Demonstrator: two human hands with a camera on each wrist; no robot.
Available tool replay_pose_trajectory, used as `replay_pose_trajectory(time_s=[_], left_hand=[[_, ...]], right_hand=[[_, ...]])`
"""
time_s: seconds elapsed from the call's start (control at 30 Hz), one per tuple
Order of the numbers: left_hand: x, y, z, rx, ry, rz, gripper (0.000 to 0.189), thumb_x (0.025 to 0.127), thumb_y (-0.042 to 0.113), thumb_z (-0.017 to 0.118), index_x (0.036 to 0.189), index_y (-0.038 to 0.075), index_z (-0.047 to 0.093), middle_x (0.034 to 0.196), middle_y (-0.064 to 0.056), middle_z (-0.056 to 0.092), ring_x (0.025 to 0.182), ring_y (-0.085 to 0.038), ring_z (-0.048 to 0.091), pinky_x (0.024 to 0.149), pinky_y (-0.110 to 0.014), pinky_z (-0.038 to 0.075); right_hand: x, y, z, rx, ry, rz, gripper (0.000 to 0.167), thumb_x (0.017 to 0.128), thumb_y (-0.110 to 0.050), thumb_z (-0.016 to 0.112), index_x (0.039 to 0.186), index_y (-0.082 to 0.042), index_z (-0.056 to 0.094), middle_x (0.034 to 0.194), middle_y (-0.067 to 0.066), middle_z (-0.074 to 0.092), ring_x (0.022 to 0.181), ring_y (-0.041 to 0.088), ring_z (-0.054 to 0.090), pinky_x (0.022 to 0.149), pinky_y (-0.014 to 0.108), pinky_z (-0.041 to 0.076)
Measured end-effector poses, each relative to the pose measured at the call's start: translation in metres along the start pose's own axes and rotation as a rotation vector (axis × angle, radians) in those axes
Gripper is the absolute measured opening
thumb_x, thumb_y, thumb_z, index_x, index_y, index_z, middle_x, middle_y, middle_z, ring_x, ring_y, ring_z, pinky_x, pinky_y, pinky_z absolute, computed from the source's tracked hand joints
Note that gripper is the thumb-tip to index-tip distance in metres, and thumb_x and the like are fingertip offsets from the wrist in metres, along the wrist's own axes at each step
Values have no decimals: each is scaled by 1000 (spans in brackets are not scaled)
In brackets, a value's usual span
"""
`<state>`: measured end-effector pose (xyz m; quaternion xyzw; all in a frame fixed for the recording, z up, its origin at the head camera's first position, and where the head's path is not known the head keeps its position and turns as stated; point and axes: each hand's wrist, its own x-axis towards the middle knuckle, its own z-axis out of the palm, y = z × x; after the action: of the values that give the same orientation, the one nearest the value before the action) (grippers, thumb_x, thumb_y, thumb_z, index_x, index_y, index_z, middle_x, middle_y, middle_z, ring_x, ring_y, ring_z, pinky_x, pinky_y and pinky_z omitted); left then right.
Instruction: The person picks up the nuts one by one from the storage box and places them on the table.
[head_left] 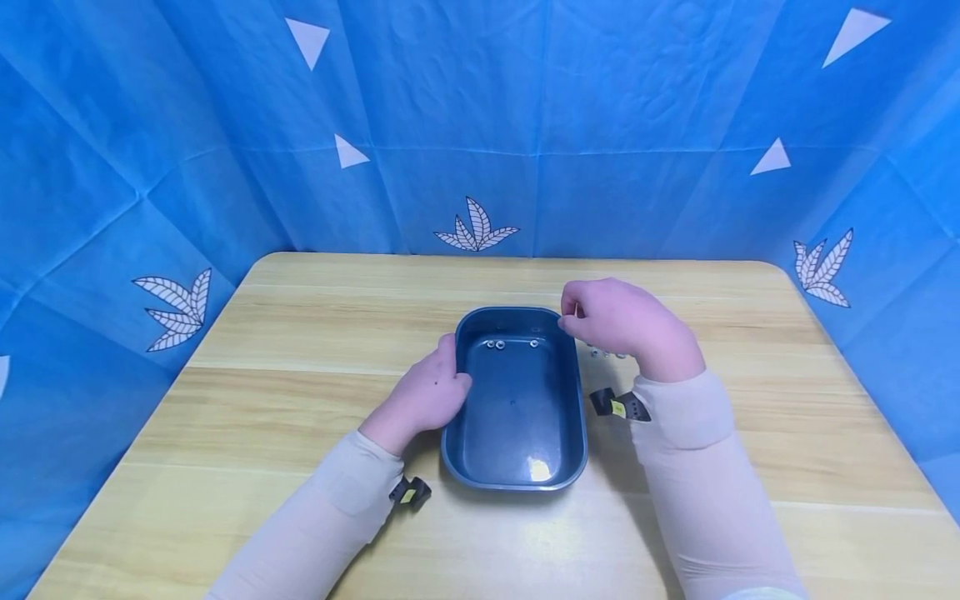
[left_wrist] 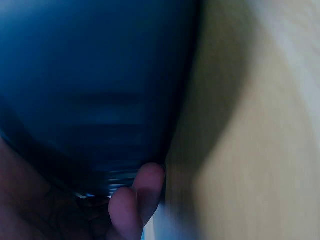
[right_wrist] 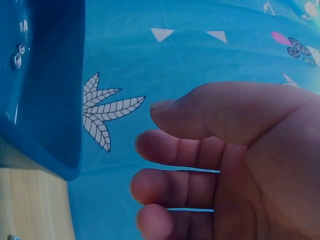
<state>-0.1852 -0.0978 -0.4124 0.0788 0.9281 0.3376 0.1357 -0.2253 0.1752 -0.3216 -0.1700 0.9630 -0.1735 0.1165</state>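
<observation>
A glossy, round-cornered blue tray (head_left: 512, 417) sits on the pale, wood-grained worktop (head_left: 300, 400), small shiny metal rings (head_left: 500, 344) near its far end. The left hand (head_left: 429, 390) grips its smooth left wall; the right hand (head_left: 611, 315), loosely curved with nothing visible held, hovers at the far right corner. Creased blue cloth (head_left: 465, 83) hangs beyond.

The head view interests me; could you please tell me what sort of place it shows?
Probably a makeshift workspace, perhaps set up for recording: there is a wood-look table, a tray holding small metal parts, and a printed blue cloth hung behind and beside the table.
</observation>
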Motion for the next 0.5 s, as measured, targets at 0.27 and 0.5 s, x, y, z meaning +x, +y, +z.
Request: replay_pose_trajectory(time_s=[0.27, 0.5], left_hand=[[0, -1, 1, 5, 8, 2, 64, 102, 23, 44, 157, 2, 17, 141, -18, 51, 108, -32, 58, 88, -45, 49], [1, 0, 2, 3, 8, -2, 67, 102, 23, 44, 158, 1, 15, 143, -19, 49, 110, -33, 57, 89, -46, 49]], right_hand=[[0, -8, 1, -27, 19, -22, 14, 97, -28, 60, 102, -15, 64, 79, 1, 61, 62, 20, 57, 67, 41, 45], [8, -13, 8, -66, 35, -62, 14, 96, -28, 61, 100, -15, 66, 79, -1, 63, 72, 21, 56, 68, 40, 45]])
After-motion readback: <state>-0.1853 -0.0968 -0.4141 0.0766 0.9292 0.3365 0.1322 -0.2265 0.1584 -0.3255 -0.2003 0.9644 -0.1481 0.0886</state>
